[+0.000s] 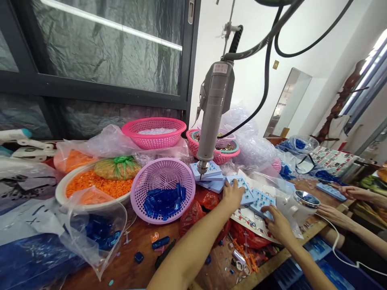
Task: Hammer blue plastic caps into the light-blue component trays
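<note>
Your left hand (234, 195) touches one pale-blue block (247, 191), right hand (276, 221) a second block (263, 200); whether either pinches, unclear; should be light, stiff; hold by edges

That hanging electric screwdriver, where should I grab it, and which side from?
I'd wrap the right hand around the grey middle of the electric screwdriver, coming from the right: it hangs nearly upright, long and slim, while a lever-like piece juts out on the left. Stay below the cable and above the metal nose.
</note>
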`<state>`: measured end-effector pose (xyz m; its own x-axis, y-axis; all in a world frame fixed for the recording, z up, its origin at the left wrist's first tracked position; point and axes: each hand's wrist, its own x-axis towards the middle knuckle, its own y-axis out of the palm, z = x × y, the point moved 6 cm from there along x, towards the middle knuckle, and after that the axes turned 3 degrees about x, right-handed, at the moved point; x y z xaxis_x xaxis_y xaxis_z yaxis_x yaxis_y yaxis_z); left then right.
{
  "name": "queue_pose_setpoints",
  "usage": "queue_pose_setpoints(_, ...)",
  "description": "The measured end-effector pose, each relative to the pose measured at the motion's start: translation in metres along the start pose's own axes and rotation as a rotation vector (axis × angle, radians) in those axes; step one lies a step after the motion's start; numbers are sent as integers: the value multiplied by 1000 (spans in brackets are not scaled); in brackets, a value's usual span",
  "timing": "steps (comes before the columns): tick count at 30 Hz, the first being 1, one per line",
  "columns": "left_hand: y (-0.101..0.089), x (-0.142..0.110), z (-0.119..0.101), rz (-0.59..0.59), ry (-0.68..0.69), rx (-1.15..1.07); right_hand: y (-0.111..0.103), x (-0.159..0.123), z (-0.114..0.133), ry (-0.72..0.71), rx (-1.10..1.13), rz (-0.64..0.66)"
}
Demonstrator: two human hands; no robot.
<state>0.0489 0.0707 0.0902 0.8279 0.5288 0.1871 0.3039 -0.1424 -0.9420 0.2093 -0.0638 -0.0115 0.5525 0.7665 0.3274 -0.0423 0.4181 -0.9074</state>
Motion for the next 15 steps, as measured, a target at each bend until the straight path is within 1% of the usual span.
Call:
queue_pose_setpoints(2, -4, 2, 6, 12, 32, 19, -1, 2, 1, 17, 23, 4)
queue_pose_setpoints(4, -4, 0, 7, 28, 67, 28, -2, 3, 4, 26, 46, -6)
queue_pose_setpoints(7, 4, -5, 0, 66, 126, 27, -4, 4, 9, 43, 76, -40)
queue_pose_setpoints(10, 7, -11, -11, 79, 139, 31, -7, 2, 12, 74, 98, -92)
queue_pose_setpoints(13, -2, -24, -22, 71, 131, 41, -14, -2, 15, 101, 133, -166)
queue_pose_setpoints(15, -15, -42, -34, 75, 149, 45, -21, -6, 23, 91, 174, -220)
